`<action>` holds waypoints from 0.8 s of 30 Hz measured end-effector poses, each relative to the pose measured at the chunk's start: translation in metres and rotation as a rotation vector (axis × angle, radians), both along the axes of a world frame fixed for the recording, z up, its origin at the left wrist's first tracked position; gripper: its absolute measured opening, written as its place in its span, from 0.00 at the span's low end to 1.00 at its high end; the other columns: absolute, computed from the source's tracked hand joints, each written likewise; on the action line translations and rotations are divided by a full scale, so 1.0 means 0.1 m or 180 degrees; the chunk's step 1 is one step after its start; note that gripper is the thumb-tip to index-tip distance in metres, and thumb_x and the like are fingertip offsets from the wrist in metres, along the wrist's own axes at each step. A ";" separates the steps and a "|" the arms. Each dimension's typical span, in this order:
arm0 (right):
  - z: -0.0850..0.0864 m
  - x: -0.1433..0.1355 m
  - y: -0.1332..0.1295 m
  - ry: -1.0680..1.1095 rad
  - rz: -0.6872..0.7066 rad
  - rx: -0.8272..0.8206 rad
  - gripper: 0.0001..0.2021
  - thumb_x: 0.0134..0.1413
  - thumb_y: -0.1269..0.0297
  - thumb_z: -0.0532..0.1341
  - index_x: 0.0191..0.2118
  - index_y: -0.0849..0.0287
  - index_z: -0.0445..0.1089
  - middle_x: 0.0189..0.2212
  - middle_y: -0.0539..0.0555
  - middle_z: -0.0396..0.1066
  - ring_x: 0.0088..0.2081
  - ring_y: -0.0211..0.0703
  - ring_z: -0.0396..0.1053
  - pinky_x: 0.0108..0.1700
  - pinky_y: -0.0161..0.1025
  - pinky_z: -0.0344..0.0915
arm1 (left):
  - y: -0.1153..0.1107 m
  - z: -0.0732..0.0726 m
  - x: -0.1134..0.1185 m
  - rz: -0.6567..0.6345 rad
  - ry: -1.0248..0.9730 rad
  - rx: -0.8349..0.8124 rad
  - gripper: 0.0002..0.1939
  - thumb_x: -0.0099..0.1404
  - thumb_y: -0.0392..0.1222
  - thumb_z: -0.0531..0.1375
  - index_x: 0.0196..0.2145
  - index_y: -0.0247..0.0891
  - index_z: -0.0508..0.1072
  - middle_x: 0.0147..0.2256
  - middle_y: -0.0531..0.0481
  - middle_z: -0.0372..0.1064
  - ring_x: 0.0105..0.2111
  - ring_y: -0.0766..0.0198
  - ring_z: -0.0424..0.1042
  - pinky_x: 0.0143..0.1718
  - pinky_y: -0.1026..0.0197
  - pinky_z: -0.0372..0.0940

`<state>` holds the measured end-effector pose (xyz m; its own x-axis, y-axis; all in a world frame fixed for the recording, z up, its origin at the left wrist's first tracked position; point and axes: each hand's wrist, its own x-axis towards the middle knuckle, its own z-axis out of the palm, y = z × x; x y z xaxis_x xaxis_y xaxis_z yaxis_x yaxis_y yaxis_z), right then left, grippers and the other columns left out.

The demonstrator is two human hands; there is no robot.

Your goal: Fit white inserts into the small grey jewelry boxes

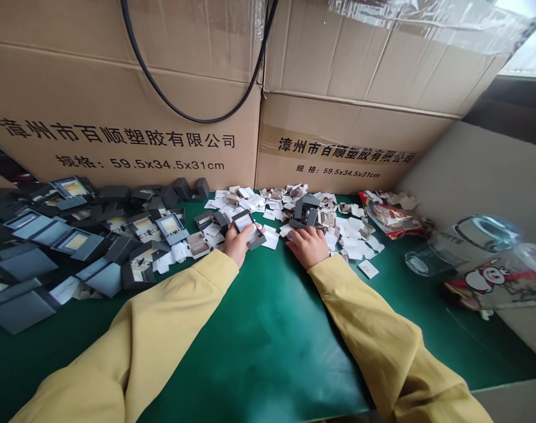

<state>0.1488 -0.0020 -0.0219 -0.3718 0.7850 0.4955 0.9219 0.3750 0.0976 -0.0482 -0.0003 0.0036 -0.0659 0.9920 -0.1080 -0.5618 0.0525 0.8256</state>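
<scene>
My left hand [236, 244] is closed around a small dark grey gift box [257, 239], which stands open with a white card in its lid. My right hand [309, 247] lies palm down at the near edge of the pile, fingers apart, against a dark grey box [307, 210]. Whether its fingertips touch that box or only the cards under it I cannot tell. Loose white cards [271, 237] and grey-beige inserts [326, 218] are strewn between and behind both hands.
Many dark boxes [76, 244], several open, heap up on the left of the green tabletop [250, 352]. Large cardboard cartons [162, 100] wall off the back, with a black cable [197, 120] hanging in front. Right stand a red snack packet [394, 218] and a clear plastic cup [453, 249].
</scene>
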 end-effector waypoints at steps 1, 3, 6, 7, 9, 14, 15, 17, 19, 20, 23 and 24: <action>-0.01 0.00 0.01 0.0039 0.0027 0.0054 0.08 0.55 0.61 0.55 0.35 0.57 0.69 0.30 0.56 0.71 0.36 0.46 0.60 0.36 0.41 0.51 | -0.01 0.01 0.00 -0.0041 -0.0033 -0.0011 0.15 0.51 0.36 0.61 0.38 0.37 0.65 0.28 0.52 0.70 0.31 0.61 0.73 0.37 0.54 0.68; -0.01 -0.02 0.02 0.0219 0.0114 0.0224 0.09 0.57 0.63 0.53 0.34 0.57 0.70 0.30 0.55 0.72 0.35 0.44 0.61 0.36 0.41 0.53 | -0.02 0.02 -0.01 -0.0211 -0.0070 -0.0090 0.14 0.52 0.37 0.60 0.38 0.36 0.65 0.28 0.50 0.71 0.30 0.59 0.74 0.36 0.54 0.68; 0.03 -0.04 0.03 0.0821 0.0386 0.0401 0.10 0.58 0.64 0.52 0.34 0.57 0.70 0.30 0.53 0.73 0.33 0.42 0.63 0.35 0.39 0.58 | -0.01 0.01 -0.04 -0.0640 -0.0101 -0.0307 0.11 0.55 0.42 0.59 0.35 0.34 0.67 0.27 0.46 0.71 0.29 0.57 0.74 0.33 0.56 0.69; 0.04 -0.05 0.03 0.1051 0.0508 0.0413 0.10 0.58 0.64 0.52 0.34 0.57 0.70 0.30 0.53 0.73 0.33 0.41 0.63 0.35 0.39 0.60 | -0.01 0.01 -0.06 -0.0789 -0.0125 -0.0376 0.11 0.56 0.43 0.58 0.34 0.33 0.68 0.28 0.45 0.72 0.30 0.56 0.74 0.32 0.57 0.69; 0.07 -0.06 0.02 0.1407 0.0719 0.0410 0.10 0.58 0.64 0.52 0.36 0.57 0.70 0.32 0.53 0.73 0.33 0.42 0.64 0.37 0.40 0.63 | 0.01 0.01 -0.09 -0.1070 -0.0214 -0.0468 0.13 0.58 0.46 0.57 0.34 0.32 0.69 0.31 0.42 0.72 0.33 0.56 0.74 0.31 0.60 0.69; 0.08 -0.05 0.00 0.1469 0.1049 0.0492 0.08 0.56 0.66 0.54 0.38 0.55 0.70 0.36 0.53 0.73 0.37 0.44 0.63 0.41 0.43 0.65 | 0.03 0.04 -0.16 -0.1623 -0.0369 -0.0604 0.20 0.59 0.53 0.54 0.40 0.34 0.70 0.38 0.37 0.72 0.38 0.52 0.73 0.25 0.61 0.70; 0.07 -0.05 0.00 0.1419 0.1125 0.0509 0.08 0.55 0.67 0.55 0.39 0.55 0.70 0.37 0.52 0.73 0.38 0.44 0.63 0.41 0.42 0.65 | 0.02 0.04 -0.17 -0.1717 -0.0345 -0.0610 0.21 0.59 0.54 0.54 0.42 0.35 0.69 0.40 0.37 0.71 0.39 0.51 0.72 0.25 0.61 0.70; 0.05 -0.04 0.00 0.1335 0.1233 0.0529 0.08 0.55 0.67 0.56 0.40 0.54 0.70 0.38 0.51 0.73 0.39 0.44 0.62 0.42 0.42 0.65 | 0.02 0.03 -0.17 -0.1892 -0.0305 -0.0573 0.22 0.59 0.54 0.53 0.45 0.36 0.68 0.42 0.37 0.70 0.42 0.50 0.71 0.26 0.60 0.70; 0.03 -0.03 0.01 0.1274 0.1271 0.0523 0.09 0.54 0.67 0.56 0.41 0.54 0.70 0.39 0.51 0.73 0.39 0.44 0.62 0.42 0.42 0.65 | 0.02 0.00 -0.17 -0.2004 -0.0345 -0.0497 0.21 0.60 0.52 0.53 0.46 0.36 0.68 0.44 0.38 0.69 0.46 0.50 0.68 0.29 0.59 0.70; 0.02 -0.03 0.01 0.1248 0.1275 0.0508 0.09 0.54 0.67 0.56 0.41 0.54 0.70 0.39 0.51 0.73 0.40 0.44 0.62 0.42 0.42 0.65 | 0.02 0.00 -0.17 -0.2027 -0.0402 -0.0470 0.21 0.61 0.51 0.53 0.45 0.35 0.68 0.44 0.38 0.68 0.47 0.50 0.67 0.31 0.58 0.70; 0.01 -0.02 0.01 0.1203 0.1327 0.0449 0.09 0.55 0.66 0.56 0.41 0.54 0.70 0.40 0.52 0.72 0.40 0.45 0.63 0.42 0.43 0.65 | 0.03 -0.01 -0.16 -0.2001 -0.0600 -0.0527 0.19 0.62 0.49 0.52 0.42 0.32 0.70 0.43 0.39 0.68 0.44 0.53 0.68 0.34 0.57 0.69; 0.02 -0.03 0.01 0.1213 0.1362 0.0433 0.09 0.55 0.65 0.56 0.41 0.54 0.70 0.40 0.53 0.72 0.41 0.45 0.63 0.42 0.43 0.65 | 0.03 0.00 -0.16 -0.1955 -0.0655 -0.0591 0.18 0.62 0.48 0.51 0.41 0.31 0.70 0.42 0.39 0.69 0.42 0.54 0.69 0.34 0.57 0.69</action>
<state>0.1461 -0.0014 -0.0202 -0.4176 0.5245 0.7420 0.6707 0.7288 -0.1377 -0.0642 0.0031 0.0035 0.5444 0.8066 -0.2302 -0.5296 0.5434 0.6513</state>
